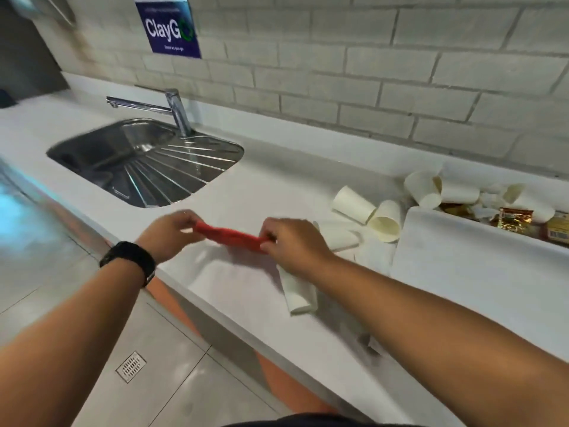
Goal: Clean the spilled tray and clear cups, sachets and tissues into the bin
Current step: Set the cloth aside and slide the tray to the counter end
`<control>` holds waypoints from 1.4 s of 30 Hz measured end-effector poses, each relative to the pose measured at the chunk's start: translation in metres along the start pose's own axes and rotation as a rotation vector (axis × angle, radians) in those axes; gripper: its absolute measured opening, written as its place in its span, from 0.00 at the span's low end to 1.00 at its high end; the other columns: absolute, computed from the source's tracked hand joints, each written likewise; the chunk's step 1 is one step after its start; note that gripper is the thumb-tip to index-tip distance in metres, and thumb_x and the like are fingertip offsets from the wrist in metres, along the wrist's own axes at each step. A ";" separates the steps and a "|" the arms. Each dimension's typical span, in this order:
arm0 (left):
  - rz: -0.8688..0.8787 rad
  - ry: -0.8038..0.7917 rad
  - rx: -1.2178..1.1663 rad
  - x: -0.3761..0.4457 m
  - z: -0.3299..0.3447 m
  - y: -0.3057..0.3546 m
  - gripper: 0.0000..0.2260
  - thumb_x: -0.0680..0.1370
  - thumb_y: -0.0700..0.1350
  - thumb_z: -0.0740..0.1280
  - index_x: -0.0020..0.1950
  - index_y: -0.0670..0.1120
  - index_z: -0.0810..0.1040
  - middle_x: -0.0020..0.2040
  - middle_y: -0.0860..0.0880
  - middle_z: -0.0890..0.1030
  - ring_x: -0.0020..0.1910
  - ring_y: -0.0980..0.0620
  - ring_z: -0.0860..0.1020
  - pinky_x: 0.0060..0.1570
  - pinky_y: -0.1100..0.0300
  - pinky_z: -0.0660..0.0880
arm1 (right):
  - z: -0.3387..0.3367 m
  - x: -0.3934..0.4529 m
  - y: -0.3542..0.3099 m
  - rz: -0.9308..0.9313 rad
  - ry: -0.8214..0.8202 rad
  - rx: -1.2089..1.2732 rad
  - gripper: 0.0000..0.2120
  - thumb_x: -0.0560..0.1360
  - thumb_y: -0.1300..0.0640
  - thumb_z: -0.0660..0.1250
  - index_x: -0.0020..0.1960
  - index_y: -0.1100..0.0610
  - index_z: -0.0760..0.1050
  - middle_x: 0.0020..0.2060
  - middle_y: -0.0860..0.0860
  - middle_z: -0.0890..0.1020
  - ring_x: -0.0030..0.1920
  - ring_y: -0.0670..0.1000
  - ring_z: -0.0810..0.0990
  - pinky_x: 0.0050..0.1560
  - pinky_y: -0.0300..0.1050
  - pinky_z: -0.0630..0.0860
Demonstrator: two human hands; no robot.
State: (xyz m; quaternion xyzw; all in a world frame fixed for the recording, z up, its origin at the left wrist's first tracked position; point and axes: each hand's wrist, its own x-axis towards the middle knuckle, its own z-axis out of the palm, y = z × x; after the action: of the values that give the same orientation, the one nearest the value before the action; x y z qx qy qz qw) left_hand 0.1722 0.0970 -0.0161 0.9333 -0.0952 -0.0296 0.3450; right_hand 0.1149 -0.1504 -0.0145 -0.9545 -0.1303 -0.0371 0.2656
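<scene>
A red cloth [232, 237], twisted into a roll, is held stretched between both hands above the white counter [277, 183]. The left hand [171, 234] is closed on one end of it; a black watch [131, 261] is worn on that wrist. The right hand [294, 246] is closed on the other end, fingers curled over the cloth.

A white tray [462, 266] is seen at the right of the counter, its near wall facing the camera. Inside it, paper cups [423, 188] lie on their sides among gold and brown sachets [512, 220] (any spill on the tray floor cannot be made out, the view being blurred). Two more fallen cups [354, 203] lie on the counter just beside the tray's left end, and another flattened cup [298, 295] lies under the right wrist. What look like white tissues [338, 237] lie between the right hand and the tray.

A steel sink [144, 161] with a tap [175, 110] is set into the counter, to the left and well apart from the tray. A blue poster [169, 26] is fixed to the brick wall [400, 72] above it.
</scene>
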 end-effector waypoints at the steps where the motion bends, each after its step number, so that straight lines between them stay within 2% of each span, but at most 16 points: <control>1: -0.017 -0.075 0.128 -0.001 0.008 -0.014 0.06 0.75 0.38 0.70 0.46 0.50 0.80 0.45 0.57 0.81 0.50 0.54 0.78 0.47 0.68 0.69 | 0.014 -0.006 0.000 -0.038 -0.102 -0.103 0.05 0.73 0.51 0.66 0.47 0.50 0.77 0.45 0.49 0.83 0.51 0.54 0.79 0.65 0.53 0.67; 3: -0.054 -0.214 0.237 -0.004 0.022 -0.032 0.17 0.75 0.34 0.62 0.45 0.57 0.79 0.53 0.59 0.80 0.58 0.55 0.76 0.60 0.61 0.69 | 0.038 -0.016 -0.001 -0.094 -0.246 -0.227 0.07 0.75 0.49 0.64 0.45 0.51 0.77 0.44 0.50 0.82 0.54 0.54 0.77 0.74 0.61 0.52; 5: -0.069 -0.231 0.246 -0.006 0.033 -0.030 0.22 0.73 0.31 0.56 0.46 0.57 0.79 0.58 0.62 0.77 0.61 0.59 0.71 0.71 0.56 0.61 | 0.051 -0.020 -0.001 -0.142 -0.259 -0.277 0.11 0.76 0.47 0.62 0.44 0.52 0.78 0.43 0.49 0.83 0.53 0.53 0.77 0.74 0.63 0.46; 6: -0.041 -0.212 0.243 -0.004 0.040 -0.026 0.22 0.74 0.31 0.56 0.49 0.57 0.79 0.60 0.61 0.76 0.61 0.59 0.70 0.72 0.56 0.58 | 0.053 -0.021 0.000 -0.153 -0.246 -0.285 0.12 0.77 0.47 0.61 0.44 0.53 0.79 0.43 0.49 0.83 0.53 0.53 0.77 0.74 0.63 0.44; 8: 0.075 -0.212 0.247 -0.001 0.057 -0.012 0.17 0.77 0.36 0.58 0.57 0.54 0.78 0.63 0.58 0.75 0.64 0.56 0.70 0.70 0.59 0.60 | 0.050 -0.019 0.002 -0.146 -0.227 -0.277 0.13 0.78 0.47 0.60 0.47 0.53 0.80 0.45 0.49 0.83 0.55 0.53 0.76 0.74 0.62 0.44; 11: 0.172 -0.262 0.299 0.004 0.082 0.004 0.18 0.79 0.39 0.59 0.67 0.51 0.73 0.67 0.53 0.74 0.66 0.52 0.71 0.67 0.59 0.63 | 0.038 -0.013 0.010 -0.124 -0.178 -0.237 0.13 0.79 0.48 0.59 0.48 0.52 0.80 0.46 0.49 0.83 0.57 0.53 0.75 0.75 0.61 0.45; 16: 0.145 -0.060 0.146 0.023 0.107 0.041 0.16 0.79 0.41 0.59 0.65 0.51 0.74 0.65 0.50 0.75 0.65 0.51 0.72 0.63 0.61 0.65 | 0.010 -0.017 0.037 -0.016 -0.040 -0.197 0.13 0.78 0.47 0.60 0.52 0.50 0.81 0.48 0.49 0.83 0.58 0.52 0.76 0.75 0.57 0.50; 18: 0.186 -0.046 0.106 0.030 0.120 0.066 0.15 0.79 0.43 0.60 0.65 0.51 0.74 0.65 0.49 0.75 0.64 0.52 0.72 0.64 0.60 0.66 | -0.005 -0.023 0.051 0.043 0.018 -0.146 0.12 0.78 0.48 0.61 0.52 0.50 0.82 0.49 0.49 0.84 0.56 0.52 0.76 0.74 0.54 0.55; 19: 0.205 -0.054 0.092 0.032 0.127 0.082 0.15 0.80 0.43 0.60 0.65 0.51 0.74 0.64 0.49 0.75 0.63 0.51 0.73 0.63 0.59 0.67 | -0.012 -0.029 0.060 0.064 0.054 -0.134 0.12 0.78 0.48 0.61 0.52 0.50 0.82 0.48 0.49 0.84 0.55 0.52 0.77 0.72 0.52 0.60; 21: 0.222 -0.069 0.049 0.035 0.143 0.111 0.14 0.80 0.45 0.60 0.65 0.52 0.74 0.64 0.50 0.75 0.60 0.52 0.75 0.61 0.59 0.69 | -0.028 -0.041 0.075 0.109 0.115 -0.116 0.12 0.77 0.49 0.62 0.51 0.51 0.82 0.48 0.48 0.84 0.53 0.52 0.78 0.59 0.47 0.70; 24: 0.254 -0.087 -0.018 0.034 0.170 0.155 0.13 0.79 0.47 0.62 0.63 0.53 0.75 0.63 0.52 0.76 0.58 0.53 0.76 0.58 0.60 0.71 | -0.057 -0.065 0.102 0.220 0.158 -0.097 0.11 0.77 0.48 0.63 0.50 0.50 0.82 0.47 0.48 0.83 0.51 0.50 0.78 0.47 0.45 0.73; 27: 0.333 -0.096 0.018 0.026 0.198 0.198 0.13 0.79 0.48 0.62 0.63 0.51 0.75 0.63 0.51 0.75 0.59 0.52 0.75 0.58 0.62 0.69 | -0.089 -0.097 0.134 0.314 0.182 -0.120 0.12 0.77 0.46 0.63 0.52 0.50 0.81 0.49 0.47 0.83 0.51 0.50 0.78 0.49 0.46 0.75; 31: 0.405 -0.055 0.074 0.012 0.235 0.242 0.13 0.79 0.49 0.61 0.63 0.50 0.75 0.63 0.49 0.75 0.61 0.49 0.74 0.60 0.57 0.70 | -0.128 -0.151 0.180 0.455 0.196 -0.153 0.11 0.78 0.48 0.63 0.53 0.50 0.81 0.51 0.46 0.83 0.53 0.50 0.79 0.49 0.45 0.75; 36: 0.360 -0.173 0.135 -0.006 0.276 0.276 0.15 0.79 0.51 0.60 0.65 0.51 0.73 0.64 0.50 0.74 0.59 0.49 0.75 0.59 0.55 0.72 | -0.163 -0.219 0.245 0.687 0.234 -0.180 0.11 0.77 0.47 0.62 0.51 0.49 0.81 0.50 0.46 0.83 0.53 0.51 0.79 0.48 0.45 0.76; 39: 0.301 -0.280 0.224 -0.007 0.296 0.283 0.17 0.79 0.52 0.60 0.67 0.49 0.71 0.68 0.48 0.72 0.64 0.48 0.73 0.64 0.53 0.70 | -0.181 -0.256 0.278 0.814 0.214 -0.259 0.11 0.77 0.47 0.62 0.51 0.51 0.80 0.51 0.50 0.83 0.53 0.54 0.79 0.47 0.45 0.73; 42: 0.228 -0.309 0.381 -0.009 0.305 0.288 0.19 0.80 0.51 0.58 0.68 0.45 0.70 0.68 0.43 0.71 0.65 0.44 0.72 0.65 0.52 0.69 | -0.191 -0.288 0.305 0.939 0.186 -0.282 0.10 0.77 0.49 0.62 0.51 0.53 0.79 0.52 0.53 0.82 0.54 0.56 0.78 0.49 0.47 0.75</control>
State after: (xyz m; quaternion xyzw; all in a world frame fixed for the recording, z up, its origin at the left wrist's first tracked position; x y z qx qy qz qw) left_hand 0.0813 -0.3099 -0.0614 0.9490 -0.2552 -0.1141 0.1456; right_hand -0.0813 -0.5670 -0.0433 -0.9294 0.3441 -0.0158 0.1324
